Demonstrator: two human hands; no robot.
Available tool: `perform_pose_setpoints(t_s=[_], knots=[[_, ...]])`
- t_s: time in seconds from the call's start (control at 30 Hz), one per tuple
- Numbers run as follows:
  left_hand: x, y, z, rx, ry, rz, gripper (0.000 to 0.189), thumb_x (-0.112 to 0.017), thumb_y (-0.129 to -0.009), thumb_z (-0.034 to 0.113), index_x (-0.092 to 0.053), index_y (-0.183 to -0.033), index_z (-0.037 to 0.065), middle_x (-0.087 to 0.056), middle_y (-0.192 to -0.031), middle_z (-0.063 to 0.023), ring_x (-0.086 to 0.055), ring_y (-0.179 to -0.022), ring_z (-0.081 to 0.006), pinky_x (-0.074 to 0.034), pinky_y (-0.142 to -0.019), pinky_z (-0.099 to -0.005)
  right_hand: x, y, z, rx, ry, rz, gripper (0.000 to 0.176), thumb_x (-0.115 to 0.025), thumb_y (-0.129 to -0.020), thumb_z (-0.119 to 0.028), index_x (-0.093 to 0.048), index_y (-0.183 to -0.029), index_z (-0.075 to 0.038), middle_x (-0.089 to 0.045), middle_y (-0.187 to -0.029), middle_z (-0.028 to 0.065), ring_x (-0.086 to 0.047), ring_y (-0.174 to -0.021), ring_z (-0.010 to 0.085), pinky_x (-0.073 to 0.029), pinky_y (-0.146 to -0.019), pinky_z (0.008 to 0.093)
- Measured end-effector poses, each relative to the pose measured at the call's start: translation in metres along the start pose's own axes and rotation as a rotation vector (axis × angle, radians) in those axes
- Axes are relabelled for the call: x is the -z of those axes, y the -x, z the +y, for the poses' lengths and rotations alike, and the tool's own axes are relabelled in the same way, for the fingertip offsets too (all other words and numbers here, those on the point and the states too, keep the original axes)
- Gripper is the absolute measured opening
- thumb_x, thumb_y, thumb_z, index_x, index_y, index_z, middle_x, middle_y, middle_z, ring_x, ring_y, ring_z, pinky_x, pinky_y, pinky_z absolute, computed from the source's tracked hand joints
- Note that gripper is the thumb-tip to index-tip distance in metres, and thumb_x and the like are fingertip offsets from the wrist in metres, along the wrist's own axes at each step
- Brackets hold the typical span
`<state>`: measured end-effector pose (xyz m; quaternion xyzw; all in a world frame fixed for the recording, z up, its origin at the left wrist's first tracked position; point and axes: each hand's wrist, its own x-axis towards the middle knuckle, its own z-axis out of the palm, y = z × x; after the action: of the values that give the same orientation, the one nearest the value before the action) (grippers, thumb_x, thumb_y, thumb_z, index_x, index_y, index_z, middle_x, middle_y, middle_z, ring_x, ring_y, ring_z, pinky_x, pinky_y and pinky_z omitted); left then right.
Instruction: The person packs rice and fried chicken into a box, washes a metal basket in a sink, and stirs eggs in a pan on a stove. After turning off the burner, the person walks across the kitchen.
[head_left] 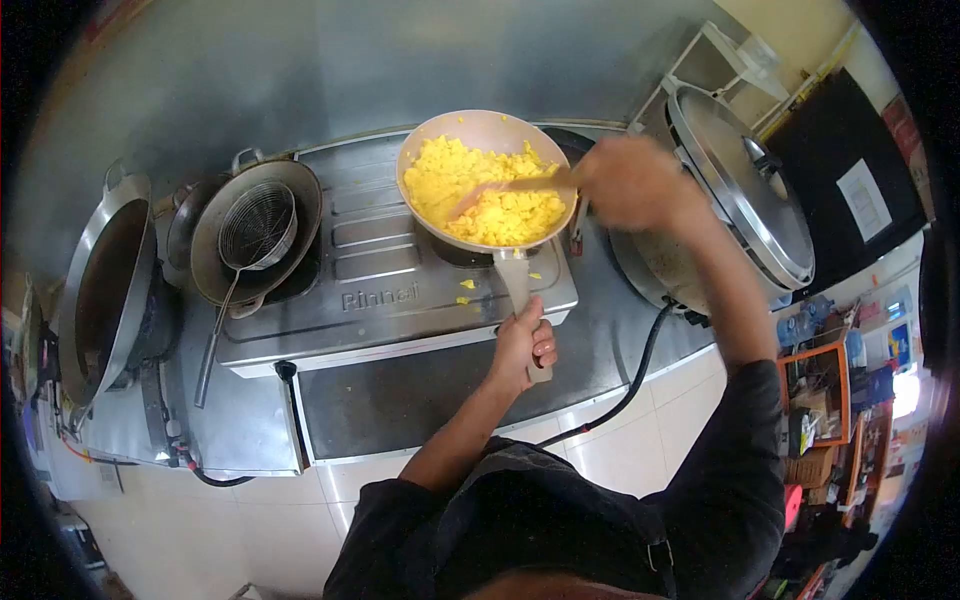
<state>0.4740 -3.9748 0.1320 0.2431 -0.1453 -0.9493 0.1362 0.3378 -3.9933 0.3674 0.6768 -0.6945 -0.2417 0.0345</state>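
Note:
A light-coloured frying pan (412,211) sits on the right burner of the steel gas stove (375,262). Yellow scrambled eggs (447,165) fill much of it, and a few bits lie on the stove top. My left hand (524,345) is wrapped round the pan's pale handle (513,278). Above the pan's right rim, my right hand (632,184) is closed on a wooden spatula (535,183), somewhat blurred by motion. The spatula's pinkish blade (472,201) is down among the eggs.
Left on the stove stands a wok (207,270) holding a wire skimmer (258,225), whose handle juts over the front edge. A larger wok (105,290) is farther left. To the right are a big lidded pot (745,185) and a black hose (640,375).

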Motion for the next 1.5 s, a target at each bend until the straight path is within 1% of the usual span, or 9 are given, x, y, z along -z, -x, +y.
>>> perform_pose_setpoints(t_s=[0.13,0.27,0.43,0.57,0.67,0.9,1.07,1.4,1.5], knots=[[0.002,-0.002,-0.001,-0.002,-0.003,-0.021,0.032,-0.051,-0.094,0.036,-0.037,-0.076,0.014,-0.032,-0.053,0.0043,-0.033,-0.041,-0.0074,-0.030,-0.036,-0.0251,0.015,-0.075,0.062,-0.083,0.175,0.128,0.027,-0.055,-0.077,-0.011,-0.065,-0.102,-0.014,-0.065,-0.095,0.0098,-0.063,-0.093,0.0294,-0.053,-0.077,0.0404],[0.002,-0.003,-0.001,0.018,0.004,-0.006,0.026,-0.049,-0.095,0.036,-0.041,-0.081,0.015,-0.032,-0.054,0.0060,-0.032,-0.040,-0.0058,-0.031,-0.035,-0.0239,0.035,-0.150,0.036,0.372,0.210,0.165,0.033,-0.054,-0.082,-0.017,-0.062,-0.113,-0.025,-0.064,-0.091,0.0103,-0.059,-0.097,0.0291,-0.052,-0.077,0.0417],[-0.002,0.001,0.001,0.028,-0.016,0.007,0.026,-0.049,-0.095,0.037,-0.041,-0.083,0.015,-0.031,-0.054,0.0063,-0.031,-0.041,-0.0056,-0.029,-0.035,-0.0235,0.005,-0.106,0.003,0.460,0.290,0.251,0.032,-0.051,-0.085,-0.021,-0.061,-0.115,-0.022,-0.062,-0.096,0.0075,-0.062,-0.090,0.0250,-0.053,-0.072,0.0366],[-0.004,0.004,0.003,0.022,-0.007,0.013,0.026,-0.049,-0.094,0.038,-0.042,-0.083,0.015,-0.031,-0.054,0.0062,-0.030,-0.041,-0.0056,-0.028,-0.035,-0.0229,-0.086,-0.016,0.007,0.156,0.119,0.277,0.041,-0.053,-0.082,-0.017,-0.055,-0.122,-0.008,-0.063,-0.080,0.0111,-0.064,-0.071,0.0264,-0.052,-0.062,0.0368],[0.000,0.005,0.000,0.012,-0.011,0.018,0.026,-0.050,-0.094,0.038,-0.043,-0.084,0.015,-0.031,-0.054,0.0060,-0.030,-0.041,-0.0056,-0.027,-0.035,-0.0225,-0.148,-0.014,0.007,-0.019,-0.105,0.216,0.044,-0.051,-0.080,-0.010,-0.055,-0.123,-0.019,-0.064,-0.081,0.0140,-0.066,-0.073,0.0295,-0.054,-0.061,0.0400],[-0.001,0.001,0.004,-0.012,-0.025,0.014,0.026,-0.051,-0.094,0.036,-0.042,-0.081,0.016,-0.031,-0.054,0.0059,-0.031,-0.041,-0.0058,-0.029,-0.036,-0.0228,-0.087,0.035,-0.001,-0.332,-0.191,0.234,0.038,-0.050,-0.081,-0.012,-0.059,-0.117,-0.017,-0.062,-0.081,0.0130,-0.064,-0.071,0.0315,-0.053,-0.063,0.0399],[0.001,0.001,0.001,-0.013,-0.033,-0.026,0.025,-0.051,-0.094,0.035,-0.043,-0.083,0.015,-0.032,-0.054,0.0058,-0.032,-0.041,-0.0059,-0.029,-0.036,-0.0227,-0.074,0.030,0.011,-0.308,-0.097,0.083,0.059,-0.055,-0.078,-0.009,-0.049,-0.129,-0.037,-0.064,-0.090,0.0165,-0.066,-0.081,0.0306,-0.054,-0.070,0.0399],[0.002,-0.002,-0.002,-0.014,-0.011,-0.028,0.025,-0.051,-0.094,0.035,-0.042,-0.081,0.015,-0.033,-0.053,0.0054,-0.033,-0.041,-0.0063,-0.029,-0.035,-0.0235,-0.074,0.044,0.025,-0.240,-0.095,0.244,0.034,-0.053,-0.079,-0.013,-0.065,-0.110,-0.019,-0.064,-0.078,0.0128,-0.063,-0.071,0.0304,-0.053,-0.064,0.0387],[-0.006,0.002,0.001,-0.002,-0.027,0.022,0.024,-0.047,-0.095,0.036,-0.043,-0.086,0.015,-0.032,-0.053,0.0059,-0.031,-0.040,-0.0052,-0.028,-0.035,-0.0219,-0.021,0.073,0.025,-0.278,-0.090,-0.056,0.038,-0.050,-0.081,-0.009,-0.063,-0.114,-0.021,-0.064,-0.081,0.0116,-0.063,-0.076,0.0287,-0.052,-0.068,0.0385]])
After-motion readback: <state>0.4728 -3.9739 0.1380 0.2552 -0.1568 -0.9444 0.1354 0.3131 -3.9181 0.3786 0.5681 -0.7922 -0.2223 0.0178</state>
